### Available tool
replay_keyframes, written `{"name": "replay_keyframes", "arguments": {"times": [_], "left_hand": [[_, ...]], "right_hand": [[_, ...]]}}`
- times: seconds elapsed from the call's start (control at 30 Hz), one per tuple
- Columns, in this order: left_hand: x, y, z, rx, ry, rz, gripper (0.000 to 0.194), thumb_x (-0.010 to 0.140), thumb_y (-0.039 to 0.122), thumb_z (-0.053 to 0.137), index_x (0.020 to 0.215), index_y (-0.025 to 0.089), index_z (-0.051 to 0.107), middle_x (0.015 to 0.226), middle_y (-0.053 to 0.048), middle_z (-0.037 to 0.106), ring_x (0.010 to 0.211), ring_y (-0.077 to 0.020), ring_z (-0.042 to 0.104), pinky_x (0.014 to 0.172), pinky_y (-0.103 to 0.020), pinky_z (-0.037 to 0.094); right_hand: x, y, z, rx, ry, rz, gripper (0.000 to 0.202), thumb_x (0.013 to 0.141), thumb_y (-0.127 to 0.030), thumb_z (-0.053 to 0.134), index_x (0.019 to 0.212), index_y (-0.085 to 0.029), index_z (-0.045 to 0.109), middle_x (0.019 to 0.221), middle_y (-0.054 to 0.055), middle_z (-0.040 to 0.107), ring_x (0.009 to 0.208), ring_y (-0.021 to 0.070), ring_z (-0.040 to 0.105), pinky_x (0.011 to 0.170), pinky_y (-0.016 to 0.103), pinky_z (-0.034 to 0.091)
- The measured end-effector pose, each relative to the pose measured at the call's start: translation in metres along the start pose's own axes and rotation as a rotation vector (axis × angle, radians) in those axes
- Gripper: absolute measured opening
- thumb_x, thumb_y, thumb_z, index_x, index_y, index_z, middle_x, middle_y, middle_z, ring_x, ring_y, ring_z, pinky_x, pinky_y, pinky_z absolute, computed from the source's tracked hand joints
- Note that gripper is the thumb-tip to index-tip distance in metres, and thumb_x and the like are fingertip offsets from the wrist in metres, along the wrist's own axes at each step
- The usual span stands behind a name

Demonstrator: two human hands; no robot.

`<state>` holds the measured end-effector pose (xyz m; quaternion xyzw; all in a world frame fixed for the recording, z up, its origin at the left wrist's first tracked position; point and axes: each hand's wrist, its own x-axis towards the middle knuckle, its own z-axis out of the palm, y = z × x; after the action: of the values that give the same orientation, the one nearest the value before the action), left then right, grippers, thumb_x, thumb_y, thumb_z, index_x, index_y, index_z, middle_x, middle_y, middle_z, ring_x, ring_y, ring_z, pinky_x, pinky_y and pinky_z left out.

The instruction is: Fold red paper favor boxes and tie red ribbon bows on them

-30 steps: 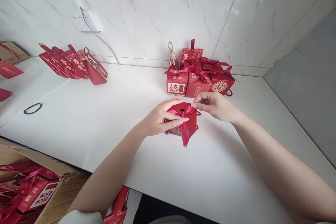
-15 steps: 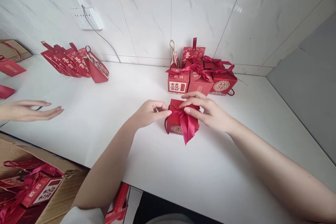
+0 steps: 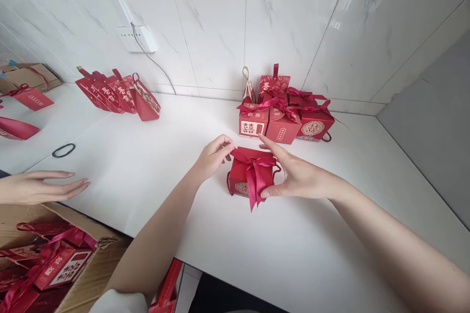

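A small red gift box (image 3: 238, 171) with a round gold emblem and cord handles stands on the white table in front of me. A dark pink ribbon (image 3: 255, 176) is tied in a bow over its lid, its tails hanging down the front. My left hand (image 3: 216, 156) pinches the ribbon's left end at the box's upper left corner. At the right side, my right hand (image 3: 297, 171) is spread open, its thumb by the lower front edge near the ribbon tail and its fingers behind the lid's right side.
Several red gift boxes (image 3: 282, 129) stand by the tiled wall. Red bags (image 3: 113, 93) lean in a row farther left. A carton (image 3: 88, 254) of red boxes is at lower left, below another person's hand (image 3: 47, 187). A black ring (image 3: 63, 150) lies on the table.
My right hand has come off the bow and opened around the box's right side. My left hand now draws a ribbon end out to the left. The view has shifted slightly.
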<state>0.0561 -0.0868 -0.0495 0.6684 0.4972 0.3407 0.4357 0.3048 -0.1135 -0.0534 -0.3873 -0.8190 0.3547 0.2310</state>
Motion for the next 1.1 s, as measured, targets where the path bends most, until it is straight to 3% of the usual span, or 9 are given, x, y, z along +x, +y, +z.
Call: {"name": "replay_keyframes", "arguments": {"times": [0.07,0.2,0.3,0.43,0.6,0.77,0.9,1.0,1.1], "left_hand": [[0.000,-0.003,-0.006,-0.011,0.061,-0.054,0.031,0.090,0.052,0.047,0.092,0.023,0.057,0.097,-0.003,0.063,0.085,-0.0156,0.060,0.068,-0.025,0.048],[0.004,-0.016,-0.025,-0.094,0.206,-0.192,0.053,0.084,0.068,0.045,0.104,0.021,0.060,0.113,-0.011,0.064,0.097,-0.0237,0.063,0.074,-0.033,0.053],[0.009,-0.025,-0.032,-0.240,0.153,-0.298,0.064,0.078,0.074,0.048,0.108,0.019,0.062,0.117,-0.016,0.064,0.101,-0.0278,0.064,0.079,-0.036,0.054],[0.012,-0.022,-0.021,-0.554,-0.025,-0.163,0.065,0.082,0.075,0.042,0.121,0.025,0.057,0.118,-0.011,0.065,0.106,-0.0246,0.065,0.086,-0.038,0.054],[0.017,-0.020,-0.022,-0.751,0.184,-0.016,0.052,0.085,0.059,0.052,0.125,0.027,0.054,0.117,-0.007,0.067,0.102,-0.0220,0.066,0.079,-0.035,0.056],[0.017,-0.046,-0.089,-0.987,0.446,-0.028,0.056,0.081,0.064,0.051,0.118,0.022,0.059,0.111,-0.008,0.070,0.101,-0.0250,0.066,0.079,-0.038,0.057],[0.002,-0.079,-0.148,-1.112,0.629,0.113,0.057,0.082,0.066,0.047,0.117,0.022,0.059,0.108,-0.009,0.070,0.099,-0.0246,0.065,0.076,-0.038,0.057],[-0.005,-0.103,-0.174,-1.220,0.797,0.156,0.056,0.079,0.065,0.051,0.114,0.022,0.059,0.104,-0.009,0.068,0.095,-0.0240,0.066,0.073,-0.037,0.057],[-0.006,-0.124,-0.188,-1.269,1.001,0.222,0.057,0.076,0.070,0.048,0.107,0.022,0.058,0.094,-0.006,0.065,0.085,-0.0207,0.065,0.067,-0.033,0.056]], "right_hand": [[0.001,-0.001,0.004,0.005,0.066,0.013,0.108,0.074,-0.037,0.075,0.155,-0.034,0.003,0.136,0.013,0.051,0.113,0.0288,0.060,0.083,0.045,0.057],[0.017,-0.003,0.019,-0.027,0.319,-0.038,0.109,0.072,-0.035,0.075,0.155,-0.030,0.004,0.139,0.015,0.044,0.120,0.0305,0.053,0.093,0.050,0.050],[0.038,-0.010,0.026,-0.118,0.517,-0.112,0.105,0.074,-0.035,0.073,0.155,-0.027,0.005,0.137,0.016,0.044,0.125,0.0329,0.046,0.099,0.054,0.045],[0.069,-0.021,0.033,-0.200,0.627,-0.230,0.104,0.076,-0.035,0.072,0.154,-0.024,0.004,0.146,0.018,0.036,0.134,0.0344,0.035,0.105,0.055,0.039],[0.088,-0.028,0.047,-0.212,0.591,-0.335,0.100,0.082,-0.041,0.066,0.154,-0.023,0.000,0.155,0.019,0.023,0.144,0.0322,0.023,0.111,0.054,0.034],[0.070,-0.010,0.071,-0.149,0.495,-0.353,0.077,0.091,-0.032,0.054,0.153,-0.025,0.008,0.152,0.017,0.029,0.144,0.0284,0.025,0.114,0.054,0.032],[0.049,0.020,0.088,-0.012,0.332,-0.259,0.066,0.091,-0.027,0.051,0.149,-0.028,0.020,0.149,0.015,0.032,0.131,0.0269,0.044,0.085,0.042,0.057],[0.043,0.038,0.093,0.097,0.258,-0.147,0.053,0.091,-0.028,0.049,0.141,-0.028,0.032,0.139,0.014,0.043,0.111,0.0242,0.058,0.057,0.032,0.058],[0.046,0.046,0.094,0.122,0.253,-0.094,0.042,0.091,-0.028,0.049,0.133,-0.027,0.040,0.127,0.011,0.054,0.098,0.0212,0.063,0.062,0.033,0.058]]}}
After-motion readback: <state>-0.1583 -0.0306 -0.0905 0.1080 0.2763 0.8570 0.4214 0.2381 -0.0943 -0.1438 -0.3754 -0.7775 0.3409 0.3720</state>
